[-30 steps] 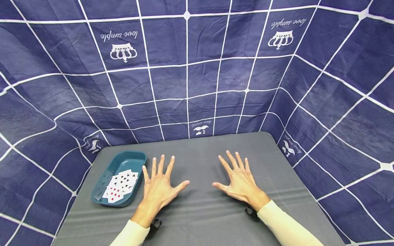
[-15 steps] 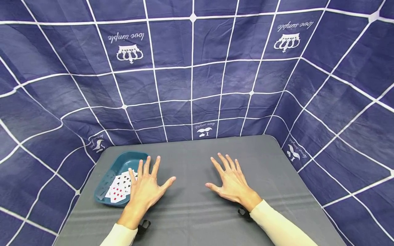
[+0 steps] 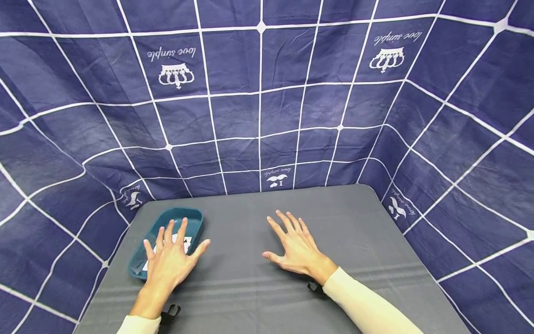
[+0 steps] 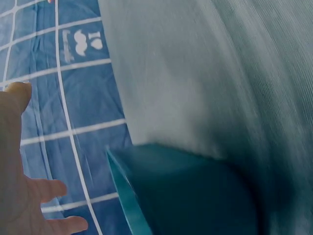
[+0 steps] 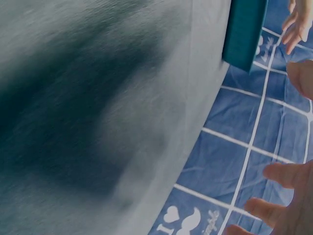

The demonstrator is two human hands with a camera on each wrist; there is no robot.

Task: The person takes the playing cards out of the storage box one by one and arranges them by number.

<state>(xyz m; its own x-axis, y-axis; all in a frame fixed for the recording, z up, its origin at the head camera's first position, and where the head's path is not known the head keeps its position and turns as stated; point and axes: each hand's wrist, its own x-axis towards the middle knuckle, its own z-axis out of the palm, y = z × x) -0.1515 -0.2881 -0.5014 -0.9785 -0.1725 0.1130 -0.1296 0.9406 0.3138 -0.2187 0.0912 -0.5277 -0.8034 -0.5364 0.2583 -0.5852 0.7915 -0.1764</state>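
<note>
My left hand hovers over the teal tray at the table's left side, fingers spread and holding nothing. Beneath the fingers, several white playing cards lie in the tray, mostly hidden by the hand. The left wrist view has the tray's outer wall close by, with spread fingers at the left edge. My right hand is above the middle of the table, its fingers spread and nothing in them. In the right wrist view the tray's end shows at the top, beyond the right fingers.
A grey cloth-covered table extends under both hands. Blue curtains with white grid lines rise behind it and on both sides. A black strap is at the left wrist, and another black strap at the right.
Both hands have moved left. The left hand has gone from beside the tray to over it, covering most of the cards. The head view has shifted slightly.
</note>
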